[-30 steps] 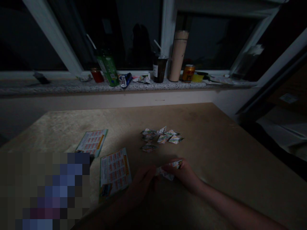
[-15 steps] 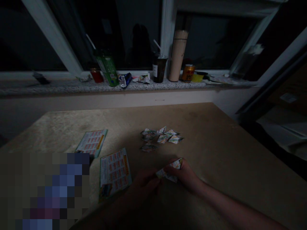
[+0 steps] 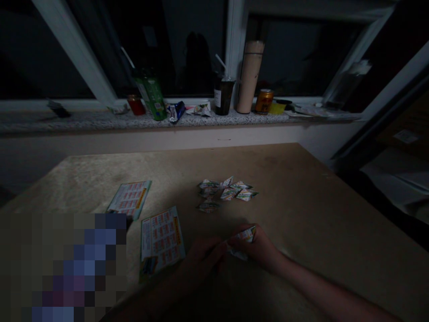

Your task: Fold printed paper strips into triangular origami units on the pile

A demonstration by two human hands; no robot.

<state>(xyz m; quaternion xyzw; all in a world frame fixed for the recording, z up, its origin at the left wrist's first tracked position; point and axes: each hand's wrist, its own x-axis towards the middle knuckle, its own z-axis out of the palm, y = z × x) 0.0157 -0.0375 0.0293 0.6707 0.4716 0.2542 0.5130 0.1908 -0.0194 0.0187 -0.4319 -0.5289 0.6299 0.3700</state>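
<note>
Both my hands grip a folded piece of printed paper (image 3: 247, 235) low over the table. My right hand (image 3: 264, 248) is closed round its right side, thumb pressed on top. On its left end the fingers of my left hand (image 3: 208, 252) pinch the paper; dim light hides part of that grip. Just beyond lie several small folded paper pieces (image 3: 229, 193), pointed and printed in white, green and orange. Left of my left hand a printed sheet (image 3: 162, 241) with red blocks of text lies flat. Another such sheet (image 3: 130, 197) is farther left.
A brown table (image 3: 284, 179) meets the wall under a window. On the speckled sill (image 3: 191, 120) stand a green bottle (image 3: 152, 96), a dark cup with a straw (image 3: 223, 96), a tall pinkish flask (image 3: 250, 78) and an orange can (image 3: 264, 102). A pixelated patch covers the lower left.
My left hand has moved slightly right, closer to my right hand, and now covers more of the folded paper's left end. The pieces and sheets on the table stay put.
</note>
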